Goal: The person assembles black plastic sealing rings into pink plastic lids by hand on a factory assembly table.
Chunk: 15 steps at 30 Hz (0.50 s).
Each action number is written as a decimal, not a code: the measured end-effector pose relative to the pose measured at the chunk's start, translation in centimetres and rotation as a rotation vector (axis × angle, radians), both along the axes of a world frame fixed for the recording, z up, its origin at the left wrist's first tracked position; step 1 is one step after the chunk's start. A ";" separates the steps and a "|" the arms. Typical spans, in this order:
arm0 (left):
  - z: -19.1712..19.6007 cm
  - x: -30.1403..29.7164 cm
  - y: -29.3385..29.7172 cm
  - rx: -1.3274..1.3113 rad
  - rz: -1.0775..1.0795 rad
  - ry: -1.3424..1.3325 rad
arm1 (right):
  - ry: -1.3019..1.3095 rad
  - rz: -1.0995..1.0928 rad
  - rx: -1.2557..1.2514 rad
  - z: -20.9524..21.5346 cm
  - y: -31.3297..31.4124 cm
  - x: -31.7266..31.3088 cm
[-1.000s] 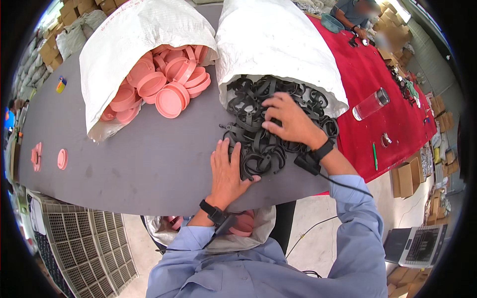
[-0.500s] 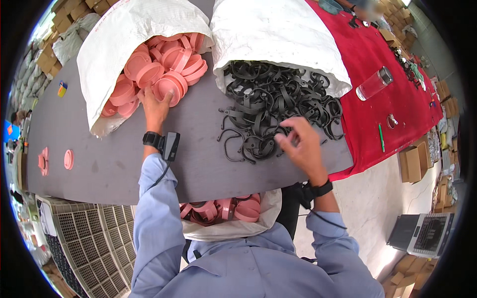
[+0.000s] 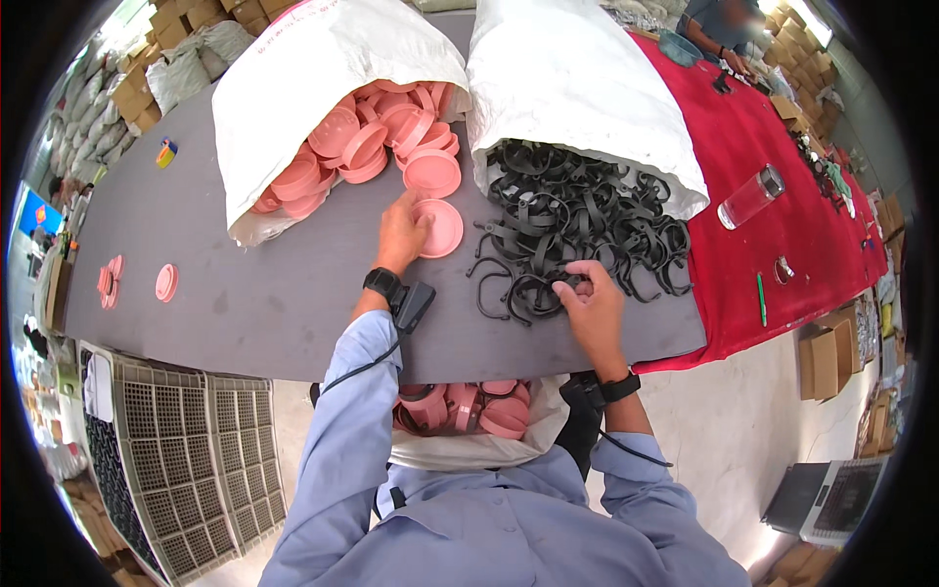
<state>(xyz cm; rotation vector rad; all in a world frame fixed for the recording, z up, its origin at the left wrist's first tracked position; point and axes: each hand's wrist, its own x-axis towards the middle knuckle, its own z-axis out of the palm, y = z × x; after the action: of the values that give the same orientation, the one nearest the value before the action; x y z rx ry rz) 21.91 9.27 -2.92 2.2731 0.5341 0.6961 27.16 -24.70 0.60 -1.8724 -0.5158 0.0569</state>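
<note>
My left hand [image 3: 403, 235] grips the edge of a pink round lid [image 3: 440, 231], thumb on top, just off the table. Beyond it, a heap of similar pink lids [image 3: 364, 147] spills from the mouth of a white woven sack [image 3: 284, 78]. At the near edge of a pile of black curved plastic bands [image 3: 587, 210], my right hand [image 3: 593, 298] pinches one black band [image 3: 559, 282] between thumb and fingers. Part of that band is hidden among the others. The pile comes out of a second white sack [image 3: 577, 78].
An open sack of pink-and-dark pieces [image 3: 504, 416] sits at my lap below the table edge. Loose pink lids [image 3: 167, 282] lie at the left. On the red cloth [image 3: 724, 293] are a clear bottle [image 3: 751, 198] and a green pen [image 3: 761, 299]. Another person [image 3: 719, 24] sits far right.
My left hand has drawn a pink lid out of the heap, toward the right and nearer me. My right hand has come down onto the black bands and closed on one.
</note>
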 end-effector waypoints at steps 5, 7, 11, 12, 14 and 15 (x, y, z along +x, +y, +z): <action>1.7 -4.9 -0.2 0.170 0.010 -0.180 | 0.033 -0.067 0.033 -1.7 -2.9 1.3; 2.7 -8.3 -0.3 0.181 0.020 -0.018 | 0.016 -0.081 0.017 -2.6 -4.1 1.9; 1.2 -14.6 -0.3 0.240 0.037 0.144 | -0.155 -0.050 -0.160 -1.3 -4.8 1.1; 1.2 -15.6 -1.1 0.241 0.030 0.147 | -0.244 -0.024 -0.140 -0.6 -5.0 1.0; 2.0 -17.4 -2.8 0.133 -0.089 0.139 | -0.328 0.005 -0.118 0.3 -5.0 1.1; 2.8 -17.8 -3.8 0.135 -0.086 0.143 | -0.329 0.012 -0.129 0.9 -4.9 1.1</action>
<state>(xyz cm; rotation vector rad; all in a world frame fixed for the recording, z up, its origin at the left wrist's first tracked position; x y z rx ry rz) 4.10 5.51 -0.17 2.4697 0.4646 0.5443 28.26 -29.59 1.48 -2.0167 -0.7642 -0.2182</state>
